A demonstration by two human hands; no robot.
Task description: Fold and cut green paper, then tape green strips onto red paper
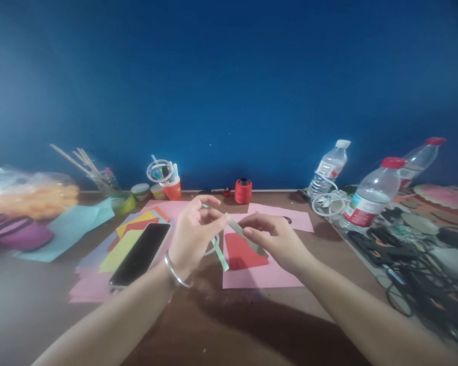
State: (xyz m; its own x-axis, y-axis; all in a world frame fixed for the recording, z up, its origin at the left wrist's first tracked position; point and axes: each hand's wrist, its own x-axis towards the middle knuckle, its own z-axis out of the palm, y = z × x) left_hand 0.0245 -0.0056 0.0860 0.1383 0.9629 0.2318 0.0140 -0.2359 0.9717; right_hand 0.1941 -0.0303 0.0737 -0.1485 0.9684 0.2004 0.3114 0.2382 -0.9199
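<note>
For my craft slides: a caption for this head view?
Left hand and right hand pinch a paper strip above pink paper.

The scene is dim with a blue cast, and the whole view is soft and slightly blurred. Light falls from above and ahead, throwing a broad dark shadow on the surface point(252, 330) under the arms. Edges bow outward; the bag point(26, 195) at far left smears most.

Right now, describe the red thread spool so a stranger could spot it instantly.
Follow the blue wall down to the brown table's far edge. Centred there, beyond both hands, stands the red thread spool: a squat cylinder with a dark top hole, unlike the orange cup of pens to its left.
</note>
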